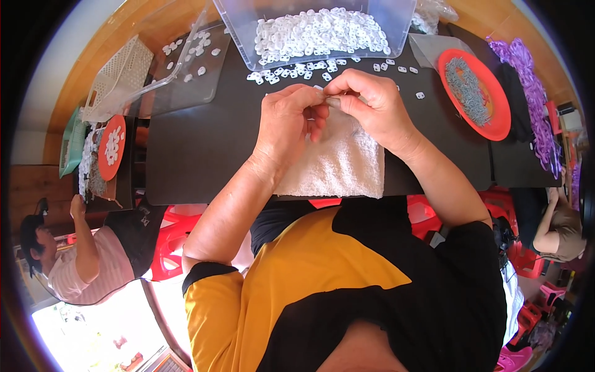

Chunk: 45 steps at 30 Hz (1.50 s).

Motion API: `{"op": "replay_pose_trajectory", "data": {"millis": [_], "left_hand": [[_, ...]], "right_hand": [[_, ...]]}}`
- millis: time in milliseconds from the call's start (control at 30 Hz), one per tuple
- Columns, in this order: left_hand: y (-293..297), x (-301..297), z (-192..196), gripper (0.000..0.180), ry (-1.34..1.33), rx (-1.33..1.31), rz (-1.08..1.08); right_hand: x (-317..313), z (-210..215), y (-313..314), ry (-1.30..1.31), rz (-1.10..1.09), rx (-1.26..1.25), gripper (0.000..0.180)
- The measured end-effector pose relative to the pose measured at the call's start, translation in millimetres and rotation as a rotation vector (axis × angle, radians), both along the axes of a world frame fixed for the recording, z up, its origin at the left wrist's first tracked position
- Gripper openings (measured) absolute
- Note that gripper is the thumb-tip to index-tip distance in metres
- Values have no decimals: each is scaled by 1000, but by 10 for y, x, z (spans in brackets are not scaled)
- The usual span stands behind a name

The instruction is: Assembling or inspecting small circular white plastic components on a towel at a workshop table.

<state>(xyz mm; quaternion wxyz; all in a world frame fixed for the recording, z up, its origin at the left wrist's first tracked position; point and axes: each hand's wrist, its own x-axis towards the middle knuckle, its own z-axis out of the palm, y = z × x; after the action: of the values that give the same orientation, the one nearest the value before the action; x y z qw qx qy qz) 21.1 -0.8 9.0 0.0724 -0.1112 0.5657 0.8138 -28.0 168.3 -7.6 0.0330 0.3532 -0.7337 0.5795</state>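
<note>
Small white part (330, 98) sits pinched between your left hand (288, 121) and right hand (372, 105) fingertips, above the white towel (341, 161). Loose white pieces (291, 71) and a clear bin (248, 31) lie just beyond.

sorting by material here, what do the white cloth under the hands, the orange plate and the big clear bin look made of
White cloth: looks like cotton terry, nubby looped pile.
Orange plate: likely plastic, smooth, evenly coloured, slight sheen.
Clear bin: likely see-through plastic; the small white pieces show through its wall.

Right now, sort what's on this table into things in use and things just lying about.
In use: left hand and right hand pinching a small part; white towel; clear plastic tub of small white pieces; orange plate of grey metal bits.

Lying about: beige lattice basket; purple strands.
</note>
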Motion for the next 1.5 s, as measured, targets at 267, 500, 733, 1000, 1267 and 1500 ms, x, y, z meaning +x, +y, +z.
{"op": "replay_pose_trajectory", "data": {"millis": [267, 500, 733, 1000, 1267, 1500], "left_hand": [[-397, -210, -51, 29, 175, -302, 393], [-772, -861, -437, 55, 303, -590, 500], [-764, -705, -350, 41, 259, -525, 386], [-786, -449, -417, 55, 275, -315, 308], [-534, 551, -397, 20, 642, -895, 299], [-332, 428, -442, 27, 714, -1057, 137]], "right_hand": [[-615, 68, 494, 200, -432, 22, 9], [-1734, 143, 1021, 436, -533, 446, 10], [-1356, 92, 888, 308, -483, 338, 13], [-877, 152, 920, 414, -617, 386, 11], [121, 195, 286, 75, 55, 253, 5], [-59, -12, 86, 302, -11, 508, 9]]}}
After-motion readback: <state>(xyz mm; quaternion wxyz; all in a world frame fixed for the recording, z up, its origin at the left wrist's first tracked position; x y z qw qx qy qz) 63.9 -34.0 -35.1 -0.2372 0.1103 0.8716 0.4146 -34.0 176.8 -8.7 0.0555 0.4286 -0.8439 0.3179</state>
